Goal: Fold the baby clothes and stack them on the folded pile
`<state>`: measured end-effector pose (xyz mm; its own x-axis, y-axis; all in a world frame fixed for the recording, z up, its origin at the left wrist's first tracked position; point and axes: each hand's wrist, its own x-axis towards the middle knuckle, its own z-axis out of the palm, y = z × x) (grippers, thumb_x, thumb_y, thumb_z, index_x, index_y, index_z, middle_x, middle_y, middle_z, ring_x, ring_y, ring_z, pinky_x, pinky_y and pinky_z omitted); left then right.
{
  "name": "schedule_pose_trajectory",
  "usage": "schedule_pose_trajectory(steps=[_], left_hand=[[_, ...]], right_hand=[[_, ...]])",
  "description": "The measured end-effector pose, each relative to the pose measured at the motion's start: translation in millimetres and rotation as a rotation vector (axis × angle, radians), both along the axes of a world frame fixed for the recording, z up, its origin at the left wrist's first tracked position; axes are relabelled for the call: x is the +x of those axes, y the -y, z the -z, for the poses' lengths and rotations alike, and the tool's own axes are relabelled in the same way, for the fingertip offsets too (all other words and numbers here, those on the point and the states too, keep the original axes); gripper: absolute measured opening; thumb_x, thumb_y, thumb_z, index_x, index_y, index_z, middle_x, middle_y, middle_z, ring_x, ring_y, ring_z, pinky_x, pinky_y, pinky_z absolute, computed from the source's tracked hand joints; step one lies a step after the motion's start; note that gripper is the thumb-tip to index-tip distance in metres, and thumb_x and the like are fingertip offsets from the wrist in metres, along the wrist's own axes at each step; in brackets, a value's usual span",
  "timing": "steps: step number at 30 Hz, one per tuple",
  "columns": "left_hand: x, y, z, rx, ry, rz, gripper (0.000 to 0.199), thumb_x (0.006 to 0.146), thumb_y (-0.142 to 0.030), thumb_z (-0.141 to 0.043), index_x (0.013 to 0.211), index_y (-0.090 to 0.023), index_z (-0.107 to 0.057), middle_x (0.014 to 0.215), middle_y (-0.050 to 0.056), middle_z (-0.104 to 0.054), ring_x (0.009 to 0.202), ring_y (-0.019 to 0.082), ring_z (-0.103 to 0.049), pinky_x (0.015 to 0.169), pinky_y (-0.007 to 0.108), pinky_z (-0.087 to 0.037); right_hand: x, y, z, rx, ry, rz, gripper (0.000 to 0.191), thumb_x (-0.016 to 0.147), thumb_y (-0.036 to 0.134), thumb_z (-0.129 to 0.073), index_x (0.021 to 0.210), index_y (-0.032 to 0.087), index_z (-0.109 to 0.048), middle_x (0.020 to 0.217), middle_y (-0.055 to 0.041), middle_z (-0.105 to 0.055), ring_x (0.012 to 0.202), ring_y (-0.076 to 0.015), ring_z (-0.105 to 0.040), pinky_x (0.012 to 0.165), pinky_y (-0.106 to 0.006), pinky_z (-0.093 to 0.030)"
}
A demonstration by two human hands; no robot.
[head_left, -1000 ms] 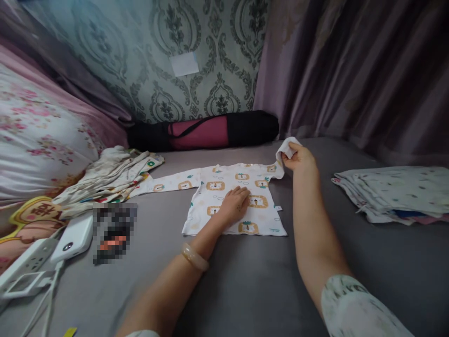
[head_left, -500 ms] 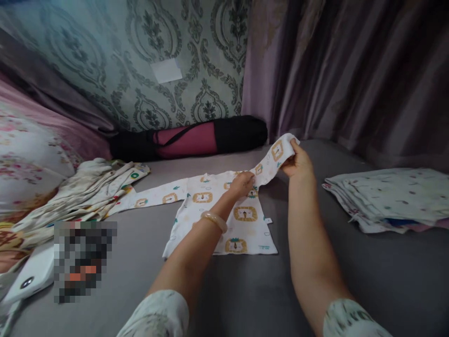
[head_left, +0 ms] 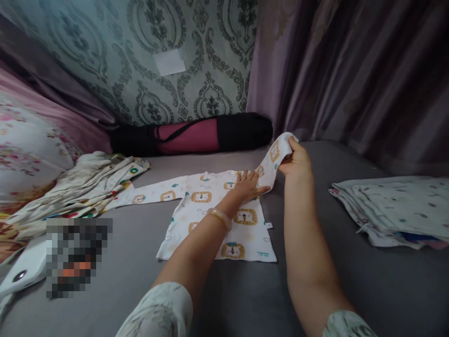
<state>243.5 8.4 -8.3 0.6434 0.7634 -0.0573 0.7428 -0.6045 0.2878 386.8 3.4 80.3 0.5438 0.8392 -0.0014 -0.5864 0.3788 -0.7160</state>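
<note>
- Our left hand (head_left: pixel 248 185) is palm down with its fingers spread, pressing on the white lion-print shirt (head_left: pixel 199 213) near its right shoulder; it grips nothing.
- Our right hand (head_left: pixel 297 159) is clamped on the cuff end of the raised sleeve (head_left: pixel 275 152), thumb against fingers, holding it off the bed (head_left: pixel 133 243).
- We judge the step in hand to be handling this sleeve while the body is held flat. From this hold, shifting it would call for a light pinch on the right and a firm palm on the left, as thin cloth could drag and crease.
- The shirt lies around the middle of the bed, its neckline (head_left: pixel 221 175) towards the far edge and its hem (head_left: pixel 250 260) towards us.
- Its long axis runs from sleeve to sleeve, roughly along the far edge; the flat sleeve (head_left: pixel 154 193) points left, the raised one slants up to the far right.
- Farther out, we see the loose clothes (head_left: pixel 80 187) by the flat sleeve's cuff, the folded stack (head_left: pixel 400 206) well apart on the right, and the long bag (head_left: pixel 189 135) along the far edge.
</note>
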Motion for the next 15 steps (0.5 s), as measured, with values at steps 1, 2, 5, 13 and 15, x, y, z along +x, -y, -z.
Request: schedule_pose_trajectory(steps=[1, 2, 5, 13, 15], left_hand=[[-0.2, -1.5, -1.0, -0.01, 0.008, 0.011, 0.093, 0.083, -0.077, -0.023, 0.151, -0.013, -0.021, 0.159, 0.013, -0.019, 0.146, 0.037, -0.006, 0.115, 0.058, -0.004], [-0.6, -2.7, -1.8, -0.018, 0.02, 0.02, 0.093, 0.082, -0.077, -0.026, 0.15, -0.014, -0.022, 0.158, 0.014, -0.019, 0.146, 0.038, -0.006, 0.114, 0.059, -0.003], [-1.7, -4.8, -5.3, -0.042, 0.061, 0.028, 0.091, 0.081, -0.076, -0.034, 0.149, -0.015, -0.026, 0.157, 0.015, -0.022, 0.145, 0.04, -0.007, 0.113, 0.062, -0.003], [-27.9, -7.7, -27.4, -0.116, 0.278, 0.0, 0.068, 0.078, -0.051, -0.063, 0.135, -0.018, -0.045, 0.148, 0.016, -0.04, 0.141, 0.036, -0.027, 0.112, 0.054, -0.023], [-47.5, -7.8, -29.9, -0.202, 0.481, -0.124, 0.057, 0.081, -0.043, -0.063, 0.13, -0.016, -0.05, 0.136, 0.017, -0.052, 0.129, 0.031, -0.045, 0.105, 0.045, -0.039]], right_hand=[[-1.6, -0.8, -1.7, -0.041, 0.011, -0.012, 0.025, 0.08, 0.039, -0.067, 0.096, 0.02, -0.062, 0.088, -0.0033, -0.066, 0.09, -0.0216, -0.064, 0.076, -0.041, -0.056], [-3.5, -1.8, -3.5, -0.087, 0.019, -0.024, 0.023, 0.08, 0.037, -0.066, 0.094, 0.02, -0.062, 0.086, -0.0033, -0.066, 0.088, -0.0212, -0.064, 0.074, -0.04, -0.056], [-12.9, -5.3, -8.7, -0.161, 0.038, -0.063, 0.015, 0.082, 0.031, -0.065, 0.091, 0.02, -0.062, 0.082, -0.0024, -0.065, 0.083, -0.0189, -0.065, 0.07, -0.035, -0.057], [-56.9, -8.5, -12.1, -0.213, 0.003, -0.169, 0.004, 0.083, 0.021, -0.061, 0.085, 0.019, -0.061, 0.076, -0.0003, -0.066, 0.071, -0.0142, -0.064, 0.061, -0.025, -0.054], [-68.1, -8.4, -10.9, -0.234, 0.009, -0.178, 0.004, 0.081, 0.02, -0.061, 0.085, 0.018, -0.062, 0.073, 0.0009, -0.065, 0.067, -0.0125, -0.062, 0.058, -0.023, -0.052]])
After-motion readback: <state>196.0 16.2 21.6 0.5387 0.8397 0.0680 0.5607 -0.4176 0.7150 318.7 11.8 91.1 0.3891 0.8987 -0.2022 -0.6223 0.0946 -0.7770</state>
